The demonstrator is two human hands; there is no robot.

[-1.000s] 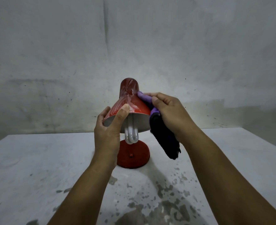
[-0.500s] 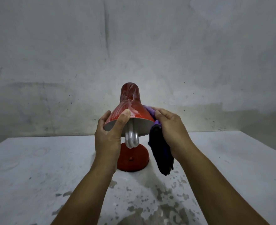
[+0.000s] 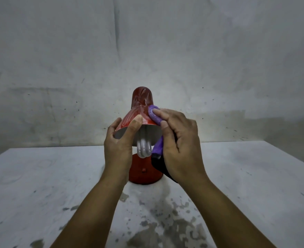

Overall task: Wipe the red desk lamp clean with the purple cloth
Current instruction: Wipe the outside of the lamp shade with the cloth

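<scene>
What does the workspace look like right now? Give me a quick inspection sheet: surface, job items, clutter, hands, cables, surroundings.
Surface: grey table, with dark blotches and specks toward the near edge.
Job's things: red desk lamp stands on its round base, white bulb showing under the shade; purple cloth is pressed on the shade's right side, its tail hanging down beside the bulb.
Clutter: nothing seen.
Hands: left hand grips the shade's rim, thumb on the red outside; right hand holds the cloth against the shade.
Cables: nothing seen.
Surroundings: bare, stained grey wall behind the table.
</scene>
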